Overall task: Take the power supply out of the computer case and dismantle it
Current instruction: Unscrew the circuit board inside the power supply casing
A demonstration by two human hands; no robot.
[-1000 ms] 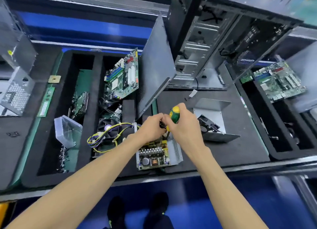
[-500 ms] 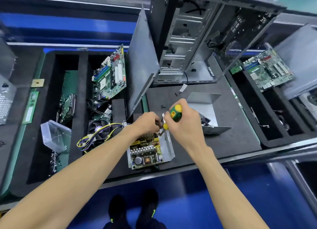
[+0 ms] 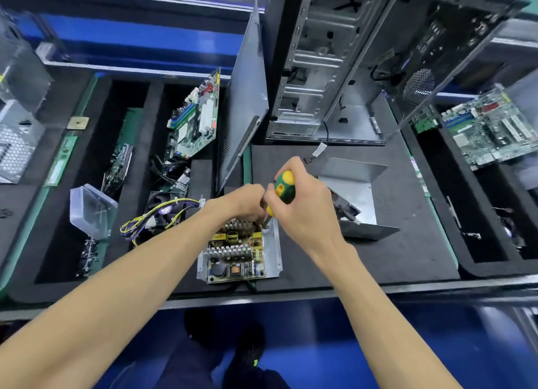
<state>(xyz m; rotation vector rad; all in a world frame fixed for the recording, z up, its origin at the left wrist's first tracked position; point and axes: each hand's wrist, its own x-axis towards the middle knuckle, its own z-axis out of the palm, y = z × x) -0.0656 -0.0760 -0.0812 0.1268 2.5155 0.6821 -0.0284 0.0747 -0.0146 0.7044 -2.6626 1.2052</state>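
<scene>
The opened power supply (image 3: 238, 254) lies on the black mat near the front edge, its circuit board and heat sinks bare in the metal tray. My right hand (image 3: 302, 208) grips a green and yellow screwdriver (image 3: 283, 186), tip down at the supply's far right corner. My left hand (image 3: 244, 202) rests with curled fingers on the supply's far edge beside the screwdriver shaft; what its fingertips hold is hidden. The supply's metal cover (image 3: 358, 196) lies just to the right. The supply's bundle of coloured wires (image 3: 157, 216) trails left. The empty computer case (image 3: 349, 68) stands behind.
A grey side panel (image 3: 244, 103) leans left of the case. Black foam bins hold a motherboard (image 3: 195, 120), a fan and a clear plastic box (image 3: 90, 211) on the left. Another motherboard (image 3: 492, 126) lies in the right bin. The bench's front edge is close.
The camera view has shifted slightly. Both hands stay at the supply's far edge, and the screwdriver handle has turned a little in my right hand.
</scene>
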